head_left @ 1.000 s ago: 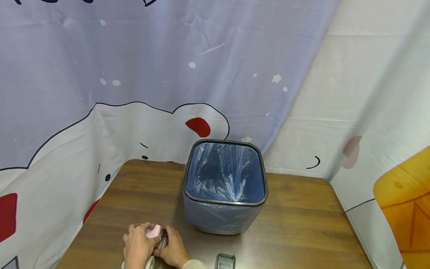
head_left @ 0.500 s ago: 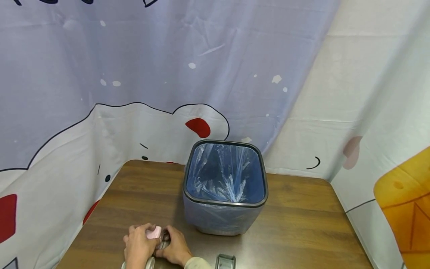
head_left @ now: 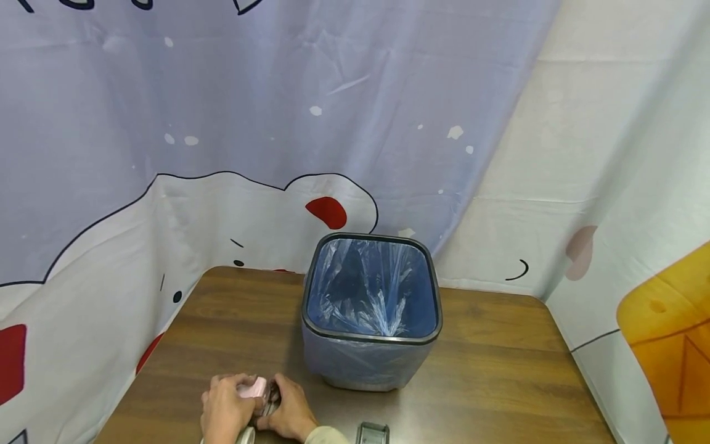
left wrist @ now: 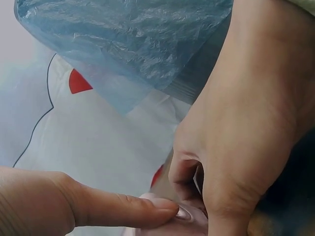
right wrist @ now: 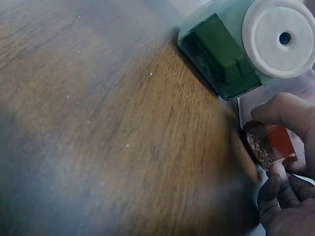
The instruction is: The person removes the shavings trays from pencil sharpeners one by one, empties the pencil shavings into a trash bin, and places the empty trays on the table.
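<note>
In the head view, my left hand (head_left: 226, 407) grips a small pink case (head_left: 253, 389), which looks like a pencil sharpener. Close against it on the right, my right hand (head_left: 289, 412) holds a small clear-walled container (head_left: 270, 399). Brown shavings (right wrist: 259, 147) and an orange-red face (right wrist: 280, 144) show between the fingers in the right wrist view. A fingertip presses the pink case (left wrist: 189, 220) in the left wrist view. The fingers hide where case and container meet, so I cannot tell whether they are joined.
A bin (head_left: 368, 364) lined with a clear bag stands beyond the hands. A greenish clear tray (head_left: 373, 433) lies at the front edge of view. Near the hands are a translucent green box (right wrist: 216, 59) and a white disc (right wrist: 263, 29). Printed curtains (head_left: 233, 92) surround the wooden table (head_left: 499, 370).
Both hands stay at nearly the same spot with the same things held. The right fingers shift slightly on the clear container. The whole head view drops a few pixels.
</note>
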Demonstrator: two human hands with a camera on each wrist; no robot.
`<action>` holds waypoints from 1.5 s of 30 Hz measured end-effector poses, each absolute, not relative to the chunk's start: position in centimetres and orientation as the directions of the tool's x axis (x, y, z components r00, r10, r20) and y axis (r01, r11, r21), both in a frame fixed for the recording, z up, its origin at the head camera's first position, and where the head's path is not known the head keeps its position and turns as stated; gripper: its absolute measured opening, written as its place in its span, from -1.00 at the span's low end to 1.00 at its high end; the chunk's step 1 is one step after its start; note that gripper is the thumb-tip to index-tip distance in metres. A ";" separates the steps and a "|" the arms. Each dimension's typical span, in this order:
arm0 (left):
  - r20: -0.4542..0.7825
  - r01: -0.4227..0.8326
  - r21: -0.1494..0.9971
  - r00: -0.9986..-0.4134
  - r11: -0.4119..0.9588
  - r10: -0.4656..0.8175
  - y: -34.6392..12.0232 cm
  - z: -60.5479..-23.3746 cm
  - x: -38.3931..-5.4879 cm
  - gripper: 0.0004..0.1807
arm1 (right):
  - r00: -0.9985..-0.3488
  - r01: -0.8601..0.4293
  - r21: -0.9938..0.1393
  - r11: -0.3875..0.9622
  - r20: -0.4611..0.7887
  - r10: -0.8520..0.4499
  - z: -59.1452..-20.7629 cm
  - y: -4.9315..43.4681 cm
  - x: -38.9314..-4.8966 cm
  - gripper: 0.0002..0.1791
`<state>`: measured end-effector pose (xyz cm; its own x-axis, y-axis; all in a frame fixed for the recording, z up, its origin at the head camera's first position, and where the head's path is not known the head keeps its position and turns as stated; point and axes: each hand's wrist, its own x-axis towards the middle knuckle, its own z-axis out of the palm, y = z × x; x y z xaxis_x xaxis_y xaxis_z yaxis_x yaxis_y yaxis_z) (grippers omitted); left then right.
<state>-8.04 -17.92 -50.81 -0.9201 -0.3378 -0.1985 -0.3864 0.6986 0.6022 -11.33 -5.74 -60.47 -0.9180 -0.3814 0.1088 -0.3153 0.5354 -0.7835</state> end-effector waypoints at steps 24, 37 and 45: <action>-0.181 -0.354 0.596 -0.934 0.721 -0.308 -18.0 -51.1 -8.1 -0.46 | -0.853 -0.501 -0.681 0.534 0.285 -0.437 -61.3 -5.6 -10.4 -0.36; -0.172 -0.354 0.602 -0.933 0.715 -0.316 -17.8 -51.1 -8.0 -0.49 | -0.846 -0.511 -0.700 0.498 0.308 -0.436 -61.5 -5.5 -10.6 -0.37; -0.161 -0.348 0.607 -0.934 0.714 -0.319 -17.9 -51.1 -7.9 -0.49 | -0.837 -0.528 -0.682 0.506 0.319 -0.444 -61.5 -5.3 -10.5 -0.35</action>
